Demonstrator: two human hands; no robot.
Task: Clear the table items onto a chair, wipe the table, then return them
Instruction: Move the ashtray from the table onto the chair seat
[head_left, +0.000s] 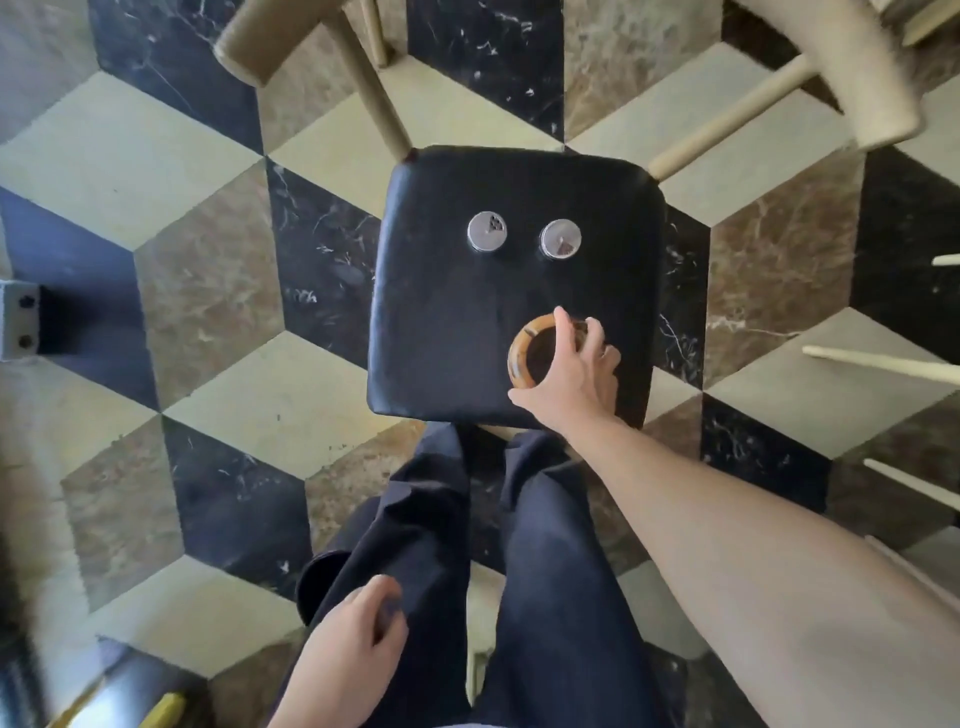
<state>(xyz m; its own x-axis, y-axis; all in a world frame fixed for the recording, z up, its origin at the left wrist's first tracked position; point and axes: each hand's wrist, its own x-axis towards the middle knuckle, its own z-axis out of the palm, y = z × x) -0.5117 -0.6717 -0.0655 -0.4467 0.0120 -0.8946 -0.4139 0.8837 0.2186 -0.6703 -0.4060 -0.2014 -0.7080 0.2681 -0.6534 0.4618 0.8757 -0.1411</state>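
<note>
**Right hand on the ashtray, shakers behind it on the chair seat**

The right hand (574, 376) reaches down and forward with its fingers curled around the far and right side of a round amber ashtray (527, 358), the thumb at the near rim and the index fingertip at the far rim. The grip closes on the ashtray, which sits at the front right part of the black chair seat (447, 322); whether it rests on the cushion or is slightly lifted cannot be told.

The left hand (350, 642) hangs low beside the left thigh, fingers loosely bent, touching the dark trousers (550, 571) and holding nothing visible.

Beyond the right hand, toward the back of the seat, two shakers with shiny metal tops stand side by side, apart from each other: the left shaker (487, 232) and the right shaker (560, 238). Both lie well clear of the ashtray.

The seat belongs to a chair with pale wooden arms (244, 47) that spread out past the cushion's rear corners. Beneath everything runs a tiled floor (208, 291) in a cube pattern of cream, brown and black marble.
</note>
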